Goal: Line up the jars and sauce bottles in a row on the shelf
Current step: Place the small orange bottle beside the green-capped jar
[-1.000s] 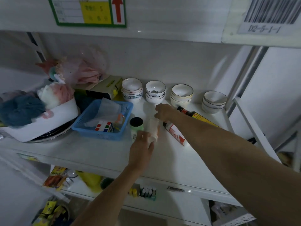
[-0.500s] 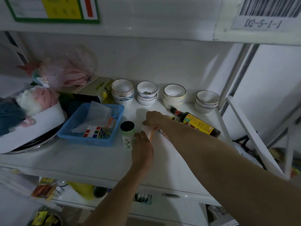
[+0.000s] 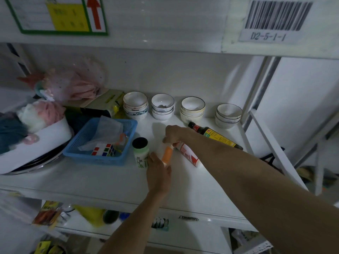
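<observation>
Orange-labelled bottle (image 3: 167, 154) is gripped at both ends above the white shelf (image 3: 91, 180): the left hand (image 3: 158, 174) is closed around its base, the right hand (image 3: 173, 134) around its top. A green jar (image 3: 140, 153) is stood upright just left; a white bottle (image 3: 189, 156) and dark sauce bottle (image 3: 214, 135) are lain flat to the right.

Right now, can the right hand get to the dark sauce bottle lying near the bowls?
Probably yes. The dark sauce bottle lies just beside the right hand, with bare shelf between them. But that hand is busy holding the orange bottle, so it would likely need to let go first.
</observation>
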{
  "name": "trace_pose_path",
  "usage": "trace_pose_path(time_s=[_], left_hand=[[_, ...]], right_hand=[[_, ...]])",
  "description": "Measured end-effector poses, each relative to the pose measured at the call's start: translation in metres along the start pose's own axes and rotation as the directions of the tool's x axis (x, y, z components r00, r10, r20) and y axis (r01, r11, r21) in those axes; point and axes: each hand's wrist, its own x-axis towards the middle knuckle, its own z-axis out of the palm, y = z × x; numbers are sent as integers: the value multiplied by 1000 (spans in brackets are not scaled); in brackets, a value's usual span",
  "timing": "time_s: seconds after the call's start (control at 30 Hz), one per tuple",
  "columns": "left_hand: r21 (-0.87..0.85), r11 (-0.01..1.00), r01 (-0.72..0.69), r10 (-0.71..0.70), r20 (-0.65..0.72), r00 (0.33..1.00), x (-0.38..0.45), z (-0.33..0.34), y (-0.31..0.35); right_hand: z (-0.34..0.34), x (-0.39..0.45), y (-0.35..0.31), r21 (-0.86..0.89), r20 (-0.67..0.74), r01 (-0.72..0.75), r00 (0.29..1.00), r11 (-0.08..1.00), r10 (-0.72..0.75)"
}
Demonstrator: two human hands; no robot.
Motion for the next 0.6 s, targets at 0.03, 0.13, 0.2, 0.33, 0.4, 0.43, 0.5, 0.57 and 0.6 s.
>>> trace_pose_path(time_s=[0.03,0.13,0.2,0.33,0.4,0.43,0.5,0.57,0.6], left_hand=[[-31,999,16,-16,-2,1000,-1,-1,0],[-152,987,44,-47,-13,999,-3,-1,-1],[-221,974,54,-59,-18,998,-3,-1,-2],[-251,967,33,-38,-16,999,-3,-1,-7],[-227,974,21,-23,-9,1000,-2,-3,-7],[-204,979,11,-12,-1,1000,-2,-4,-7],[-151,989,-5,6,11,1000,-2,-5,-6],[-120,993,-3,6,21,1000,-3,-7,-3],[-111,994,-1,4,30,1000,-4,-7,-1]], right_hand=[[1,-1,1,-46,-18,24,1000,999,-25],[-4,-7,5,-179,-69,123,988,976,-137],[-8,-14,4,-218,-82,176,977,960,-197],[-12,-18,3,-115,-50,187,980,976,-194],[-17,-19,4,25,-14,167,986,986,-167],[-20,-23,4,87,12,152,988,984,-154],[-24,-28,4,124,57,145,987,982,-153],[-23,-28,3,81,46,163,985,983,-168],[-22,-29,2,68,25,162,986,984,-164]])
